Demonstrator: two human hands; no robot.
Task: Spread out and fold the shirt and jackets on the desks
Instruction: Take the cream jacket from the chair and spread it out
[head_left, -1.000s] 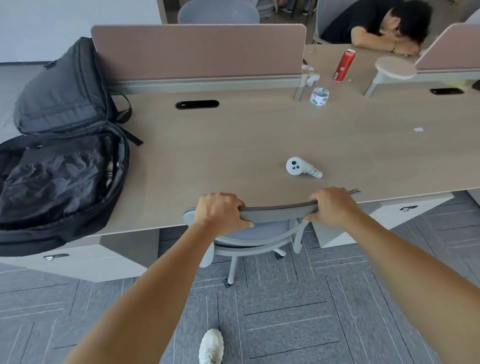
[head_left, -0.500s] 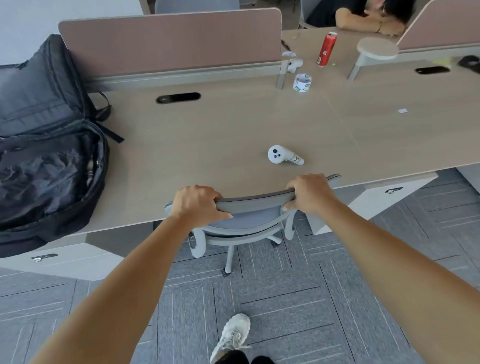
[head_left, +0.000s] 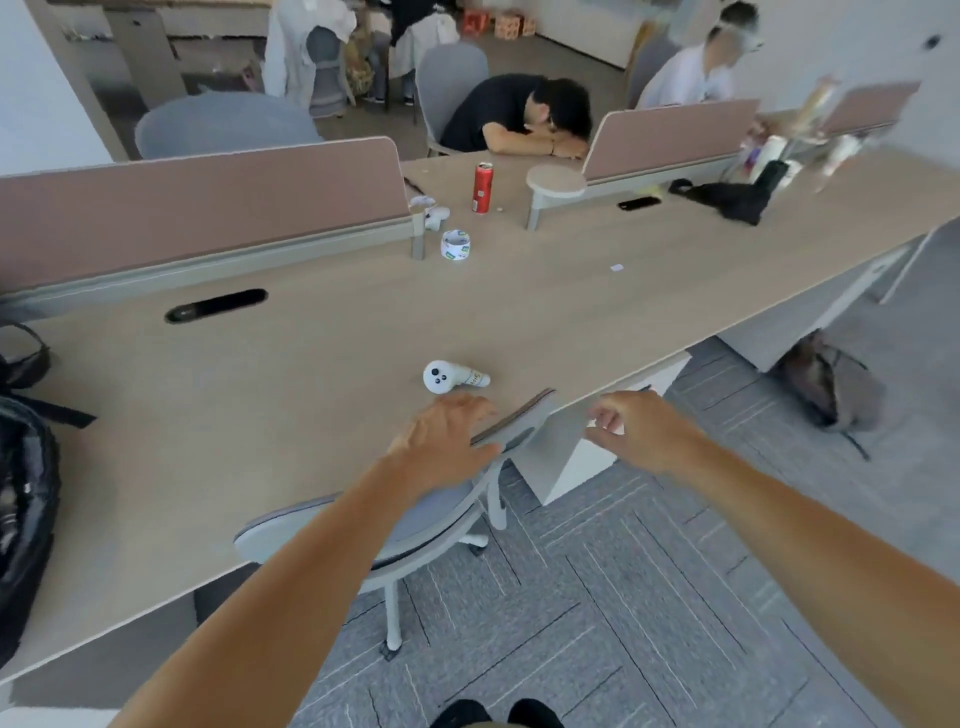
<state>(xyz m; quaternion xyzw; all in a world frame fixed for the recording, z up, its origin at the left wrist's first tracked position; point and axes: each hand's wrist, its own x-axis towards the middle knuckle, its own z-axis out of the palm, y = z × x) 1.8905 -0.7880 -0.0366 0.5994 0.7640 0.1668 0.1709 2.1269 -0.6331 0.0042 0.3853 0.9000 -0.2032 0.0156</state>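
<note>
The only cloth we see on the desk (head_left: 311, 395) is a black heap (head_left: 732, 200) far off to our right; it may be a jacket. Our left hand (head_left: 447, 439) lies flat on the chair back (head_left: 524, 415). Our right hand (head_left: 641, 431) hangs loose, holding nothing. We could bump the white controller (head_left: 441, 375) off the edge.

Head view, bright and evenly lit. I read the light as soft and diffuse; its source cannot be told. The counter (head_left: 311, 364) is matte and pale, with a soft shadow beneath its near edge on the carpet (head_left: 623, 597). The black backpack (head_left: 26, 493) carries a dull sheen. Wide-angle distortion bows the counter's edges. Blur smears the clutter (head_left: 800, 135) and the seated person (head_left: 696, 73) at far right.
</note>
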